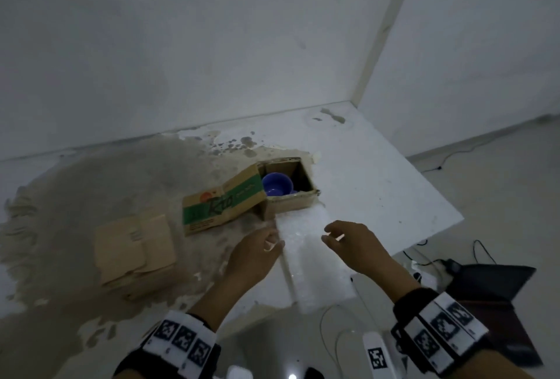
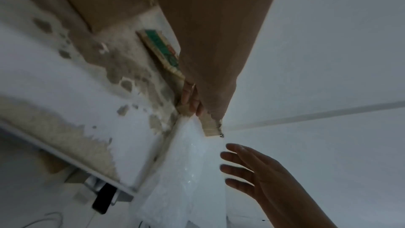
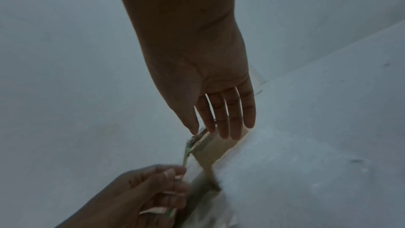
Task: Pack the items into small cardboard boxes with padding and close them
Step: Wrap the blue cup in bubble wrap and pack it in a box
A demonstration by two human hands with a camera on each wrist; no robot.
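Blurred, unreadable print on cardboard box (image 1: pixel 222 206)

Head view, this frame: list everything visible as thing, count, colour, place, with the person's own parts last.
Cardboard box: one, brown, open, mid-table.
Box flap: one, green-printed, folded out leftward.
Cups: blue, inside the box; count unclear.
Padding sheet: one, white, from the box to the near table edge.
Flat cardboard pieces: several, tan, left side.
Table: one, white, brown-stained.
Laptop: one, dark, on the floor at right.
Left hand: at the sheet's left edge; grip unclear.
Right hand: open, over the sheet.
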